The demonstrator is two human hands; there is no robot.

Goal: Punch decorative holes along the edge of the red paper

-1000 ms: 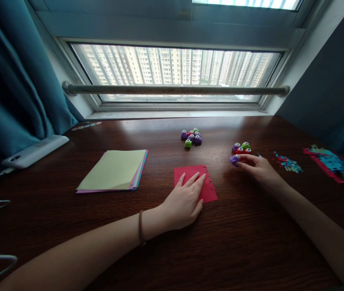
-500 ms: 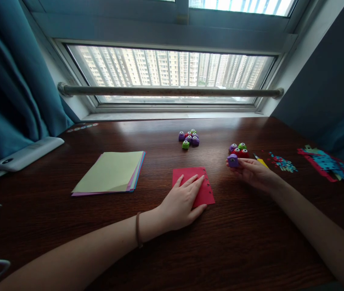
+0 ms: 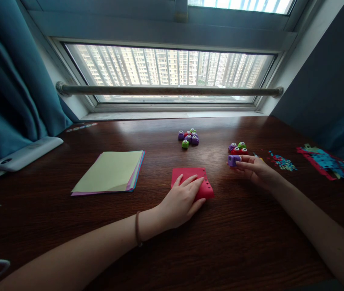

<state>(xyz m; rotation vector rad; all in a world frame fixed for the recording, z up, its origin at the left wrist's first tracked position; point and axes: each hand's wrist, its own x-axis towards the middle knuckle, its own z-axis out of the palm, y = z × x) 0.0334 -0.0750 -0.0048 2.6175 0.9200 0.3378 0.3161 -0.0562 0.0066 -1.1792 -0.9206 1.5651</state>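
Observation:
My left hand (image 3: 179, 202) lies with fingers spread over a folded-looking sheet of red paper (image 3: 175, 173). Several small holes run along the paper's right side, and its lower right corner bends up near my thumb. Between the thumb and fingers of my right hand (image 3: 255, 169) is a small purple craft punch (image 3: 233, 160), held just right of the paper and apart from it. Close behind that hand stand more little punches in red (image 3: 239, 151), green and purple. A yellow-handled tool (image 3: 257, 156) is mostly hidden behind the hand.
Several purple, green and red punches (image 3: 188, 138) cluster farther back. A stack of coloured paper (image 3: 108, 171) lies at left, beside a white power-bank-like device (image 3: 28, 153) with a cable. At right are punched-out bits (image 3: 283, 161) and perforated paper scraps (image 3: 330, 161). A window bar (image 3: 172, 91) crosses behind.
The purple punch has turned in my right hand, its eye-like top now facing right. The red paper's lower right corner has lifted and curled near my left thumb.

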